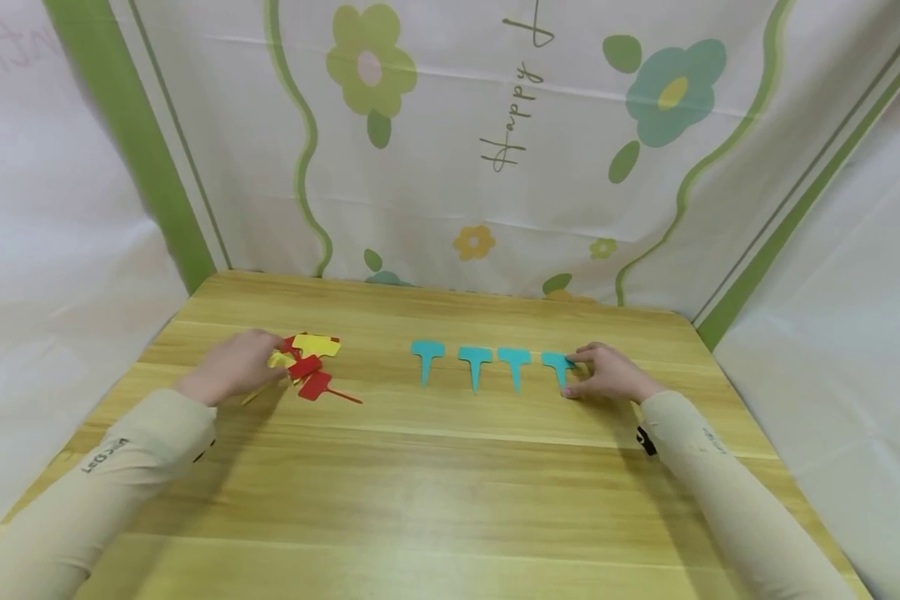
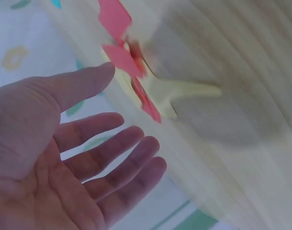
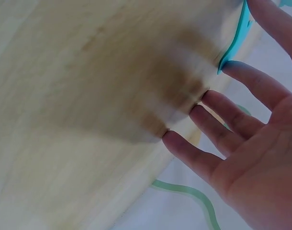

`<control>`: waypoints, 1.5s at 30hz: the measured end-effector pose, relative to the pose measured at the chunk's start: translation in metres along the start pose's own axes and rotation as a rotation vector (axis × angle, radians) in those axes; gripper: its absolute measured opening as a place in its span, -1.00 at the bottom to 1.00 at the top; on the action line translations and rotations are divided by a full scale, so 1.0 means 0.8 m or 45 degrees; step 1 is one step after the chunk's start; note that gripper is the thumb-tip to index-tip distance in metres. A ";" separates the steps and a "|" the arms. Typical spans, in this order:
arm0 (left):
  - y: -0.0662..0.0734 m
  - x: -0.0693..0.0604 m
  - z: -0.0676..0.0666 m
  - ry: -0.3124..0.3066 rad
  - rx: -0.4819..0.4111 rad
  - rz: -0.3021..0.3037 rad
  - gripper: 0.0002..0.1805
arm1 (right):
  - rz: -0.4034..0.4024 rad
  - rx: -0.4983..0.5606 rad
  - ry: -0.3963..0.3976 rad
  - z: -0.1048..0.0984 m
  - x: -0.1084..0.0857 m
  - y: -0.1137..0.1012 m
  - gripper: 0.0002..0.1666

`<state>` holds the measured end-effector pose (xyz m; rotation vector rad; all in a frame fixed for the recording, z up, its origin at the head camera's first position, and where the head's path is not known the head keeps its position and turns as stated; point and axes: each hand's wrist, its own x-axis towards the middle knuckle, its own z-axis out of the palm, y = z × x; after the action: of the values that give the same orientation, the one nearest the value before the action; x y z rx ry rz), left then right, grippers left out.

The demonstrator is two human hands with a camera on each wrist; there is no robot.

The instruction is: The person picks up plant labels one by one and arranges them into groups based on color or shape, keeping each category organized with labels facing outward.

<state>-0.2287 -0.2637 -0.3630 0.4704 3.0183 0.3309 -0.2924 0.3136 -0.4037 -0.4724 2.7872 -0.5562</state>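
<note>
The right hand, its fingers spread, touches the rightmost blue tag on the table; a light push probably aligns it better than a grip. The left hand, also spread, holding nothing visible, is beside the red and yellow tags.

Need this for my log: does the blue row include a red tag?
No, the row has only four blue tags; the red tags lie by the left hand.

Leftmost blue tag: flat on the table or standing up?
Flat: in the head view, the leftmost blue tag shows its full T outline against the table.
</note>
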 end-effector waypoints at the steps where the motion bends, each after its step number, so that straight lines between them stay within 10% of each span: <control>1: -0.004 0.000 -0.002 -0.013 0.002 -0.010 -0.53 | 0.001 -0.001 0.000 0.000 0.000 -0.001 0.04; 13: -0.043 0.028 -0.003 -0.031 0.127 0.207 -0.73 | -0.014 -0.061 -0.008 -0.004 -0.001 0.000 0.04; 23: -0.050 0.059 0.014 0.050 0.349 0.564 -0.74 | -0.009 -0.009 -0.007 0.005 -0.002 -0.005 0.02; 45: -0.058 0.058 0.016 0.139 0.585 0.849 -0.67 | -0.026 -0.040 0.031 0.004 -0.003 -0.003 0.02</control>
<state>-0.2852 -0.2897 -0.3874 1.5361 2.9244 -0.3370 -0.2885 0.3118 -0.4049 -0.5049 2.8214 -0.5269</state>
